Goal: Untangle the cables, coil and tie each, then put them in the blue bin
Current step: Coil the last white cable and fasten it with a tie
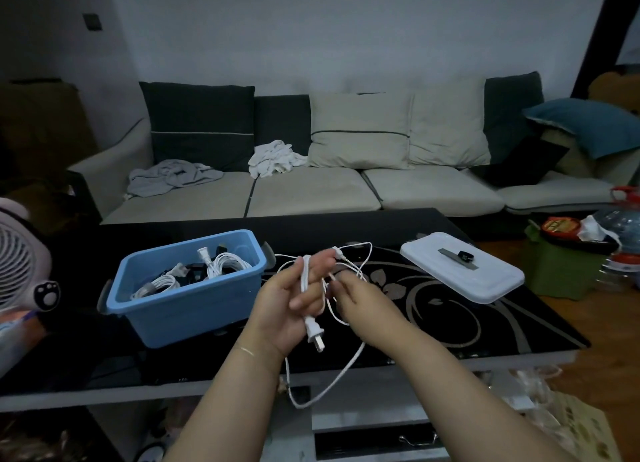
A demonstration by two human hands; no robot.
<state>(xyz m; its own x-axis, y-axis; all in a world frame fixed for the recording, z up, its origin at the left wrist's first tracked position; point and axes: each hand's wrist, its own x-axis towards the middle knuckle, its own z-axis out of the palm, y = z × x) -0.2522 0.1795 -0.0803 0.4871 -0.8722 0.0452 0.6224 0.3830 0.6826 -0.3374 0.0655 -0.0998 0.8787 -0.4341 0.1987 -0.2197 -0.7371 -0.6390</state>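
White power cable [325,375] hangs in a loose loop below the black glass table's [485,330] front edge. Its two-pin plug [316,333] dangles under the left hand [294,302], whose fingers curl round the cord. Just beside it, the right hand [360,293] pinches a thinner strand. Left of the hands stands the blue bin [180,309], holding coiled white cables [225,264]. A white lid [464,271] lies farther right.
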